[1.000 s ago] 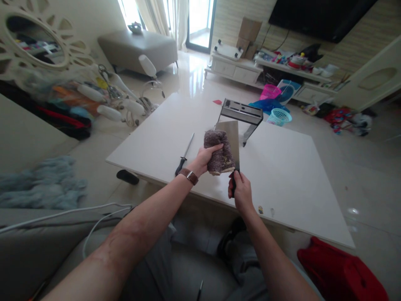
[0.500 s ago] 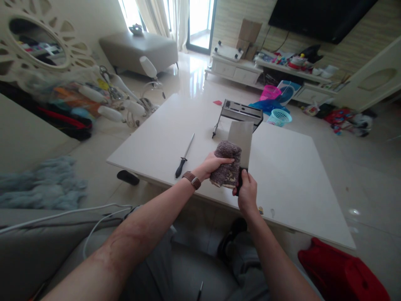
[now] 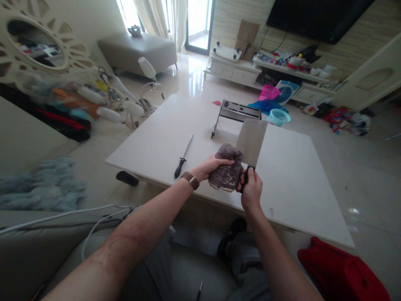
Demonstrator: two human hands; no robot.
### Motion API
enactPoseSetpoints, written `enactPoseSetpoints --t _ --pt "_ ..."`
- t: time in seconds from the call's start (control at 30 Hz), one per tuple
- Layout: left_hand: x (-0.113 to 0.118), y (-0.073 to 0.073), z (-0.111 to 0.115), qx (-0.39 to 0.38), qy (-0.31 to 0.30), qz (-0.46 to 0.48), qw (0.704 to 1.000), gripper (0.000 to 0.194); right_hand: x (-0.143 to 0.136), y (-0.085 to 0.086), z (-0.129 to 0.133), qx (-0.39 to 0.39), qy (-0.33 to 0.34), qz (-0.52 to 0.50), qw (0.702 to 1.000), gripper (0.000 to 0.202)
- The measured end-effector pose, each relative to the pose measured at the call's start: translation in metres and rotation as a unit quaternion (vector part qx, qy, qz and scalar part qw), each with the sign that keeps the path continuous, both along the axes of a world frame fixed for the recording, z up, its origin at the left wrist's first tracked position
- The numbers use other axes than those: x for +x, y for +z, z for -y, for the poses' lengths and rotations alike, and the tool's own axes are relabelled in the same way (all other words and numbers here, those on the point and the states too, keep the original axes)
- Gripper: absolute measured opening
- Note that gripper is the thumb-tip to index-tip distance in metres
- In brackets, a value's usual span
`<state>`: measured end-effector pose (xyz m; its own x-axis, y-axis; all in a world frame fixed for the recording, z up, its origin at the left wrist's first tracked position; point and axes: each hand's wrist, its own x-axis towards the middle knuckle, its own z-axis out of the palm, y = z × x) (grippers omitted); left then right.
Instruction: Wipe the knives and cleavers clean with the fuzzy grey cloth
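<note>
A folded brown-grey cloth (image 3: 226, 169) is gripped in my left hand (image 3: 213, 165), its thumb across the front. My right hand (image 3: 251, 190) is wrapped round the black handle of a wide cleaver (image 3: 253, 140), whose blade points up and away over the white table (image 3: 291, 179). The cloth's right edge is close beside the handle; whether it touches the blade I cannot tell. Left of my hands, a sharpening steel (image 3: 184, 158) with a black handle lies on the table. Behind the blade stands a dark metal rack (image 3: 239, 110).
A small red piece (image 3: 216, 103) lies at the table's far edge. Beyond are a light blue basket (image 3: 278, 117) and a pink basket (image 3: 269, 91). A lamp with white shades (image 3: 109, 114) stands left of the table, and a red object (image 3: 340, 267) is at the lower right.
The cleaver has moved right with my right hand, and its blade now leans further right, apart from the cloth's upper part. My left hand still holds the cloth in nearly the same place.
</note>
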<state>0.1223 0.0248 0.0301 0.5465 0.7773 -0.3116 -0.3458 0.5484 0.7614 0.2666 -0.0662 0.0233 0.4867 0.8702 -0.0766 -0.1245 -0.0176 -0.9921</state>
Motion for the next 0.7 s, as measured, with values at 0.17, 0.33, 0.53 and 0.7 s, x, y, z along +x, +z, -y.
enactPoseSetpoints --t 0.17,0.33,0.53,0.7 --pt "-0.002 -0.003 -0.008 -0.08 -0.014 0.051 0.995 0.034 -0.001 0.0 0.0 0.009 0.0 -0.003 1.0 0.045" --pt "-0.004 -0.001 -0.013 -0.124 -0.002 0.101 0.987 0.03 -0.002 0.001 0.001 0.006 0.016 -0.018 1.0 0.044" --pt "-0.004 0.004 -0.014 -0.118 0.038 0.124 0.984 0.032 -0.009 0.002 0.004 -0.019 0.058 0.002 0.998 0.047" --pt "0.001 0.002 -0.008 -0.089 0.059 0.098 0.989 0.036 -0.017 0.002 0.007 -0.047 0.103 0.031 0.993 0.047"
